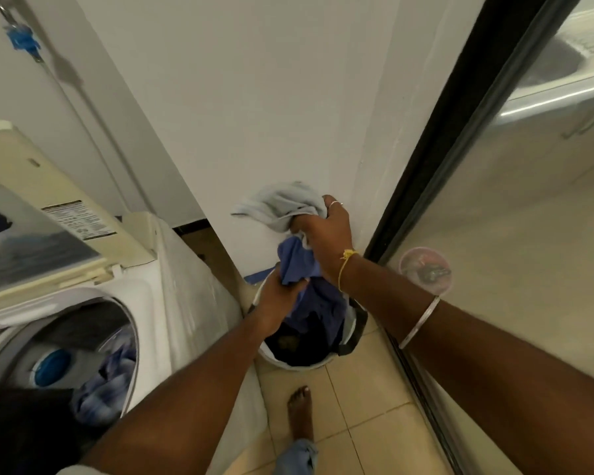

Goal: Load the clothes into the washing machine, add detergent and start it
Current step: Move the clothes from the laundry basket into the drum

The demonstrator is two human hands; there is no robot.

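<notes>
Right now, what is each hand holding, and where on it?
Right hand clenches the light grey cloth by a bunched end. Left hand grips the blue garment at a fold near its lower edge, above the laundry basket.

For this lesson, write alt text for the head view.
Both hands lift clothes from a basket: the right hand grips a grey cloth, the left hand a blue one. An open washer stands left.

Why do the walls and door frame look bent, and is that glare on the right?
Head view: the wide-angle lens bows straight edges like the black door frame; the glass door shows bright reflected streaks; the light grey cloth in the right hand looks slightly motion-blurred; lighting is soft and dim.
</notes>
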